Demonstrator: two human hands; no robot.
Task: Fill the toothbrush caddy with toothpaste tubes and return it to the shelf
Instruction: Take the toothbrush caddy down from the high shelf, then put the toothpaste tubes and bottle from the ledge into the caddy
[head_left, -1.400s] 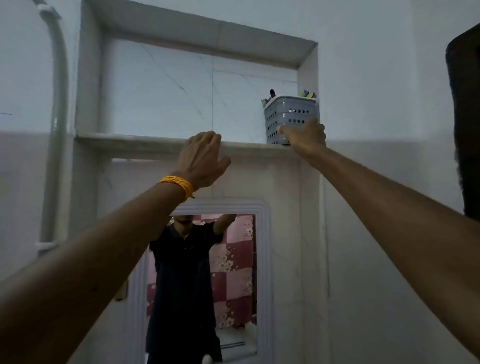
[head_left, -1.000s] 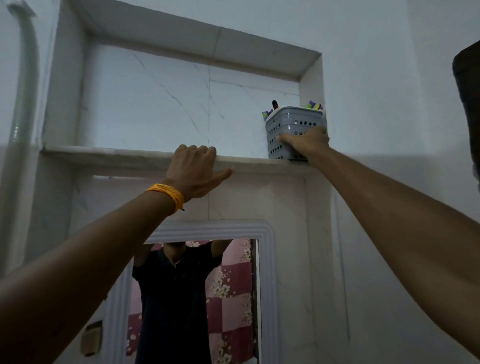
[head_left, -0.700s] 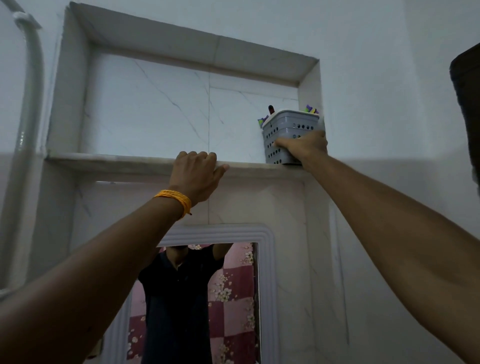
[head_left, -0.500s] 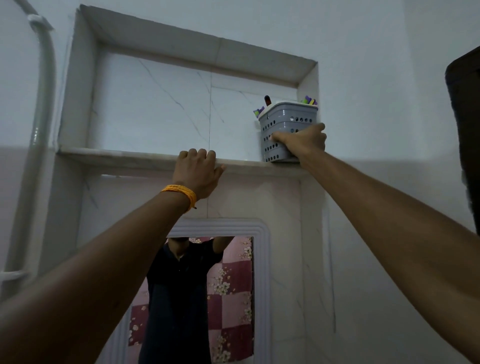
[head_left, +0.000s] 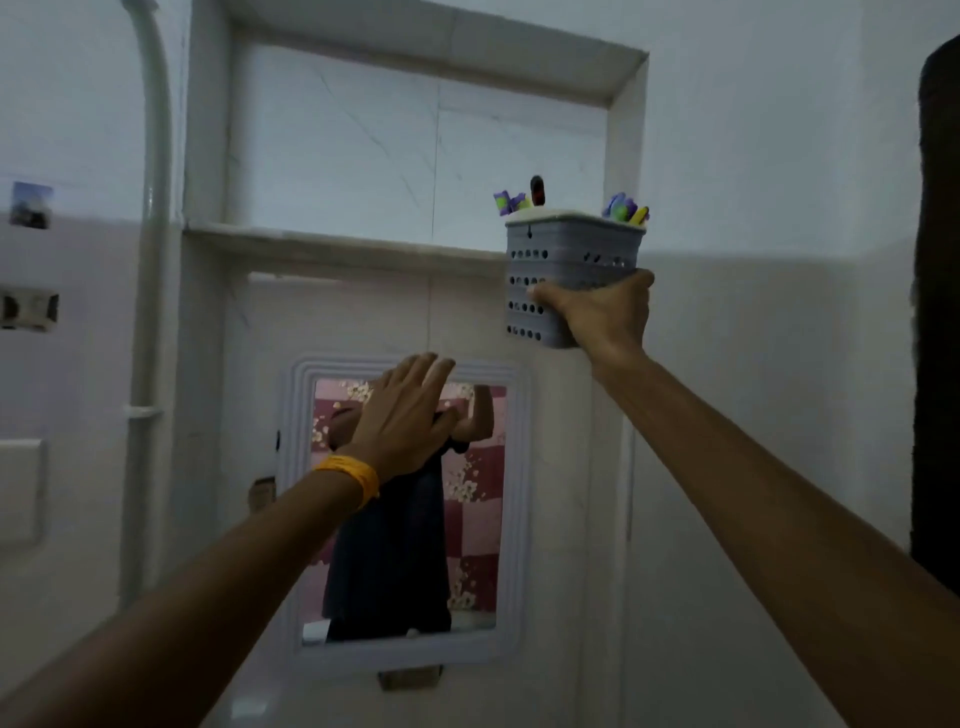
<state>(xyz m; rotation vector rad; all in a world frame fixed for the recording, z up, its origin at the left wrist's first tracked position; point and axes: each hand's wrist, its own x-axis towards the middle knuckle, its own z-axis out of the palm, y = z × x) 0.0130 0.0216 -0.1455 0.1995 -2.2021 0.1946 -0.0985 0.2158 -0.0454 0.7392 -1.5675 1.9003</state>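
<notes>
A grey perforated toothbrush caddy (head_left: 571, 260) hangs in the air in front of the right end of the shelf (head_left: 332, 243), below the ledge level. My right hand (head_left: 602, 317) is shut on its lower half. Coloured brush heads (head_left: 511, 200) and other tips (head_left: 626, 210) stick out of its top. My left hand (head_left: 405, 415), with an orange band on the wrist, is open with fingers apart in front of the mirror, holding nothing. No toothpaste tubes are in sight.
The shelf is a marble wall niche above a white-framed mirror (head_left: 405, 509). A white pipe (head_left: 150, 260) runs up the wall at the left. A dark object (head_left: 937, 312) fills the right edge.
My right hand has lifted the caddy off the shelf and lowered it. My left hand has let go of the ledge and dropped in front of the mirror. The view has tilted down.
</notes>
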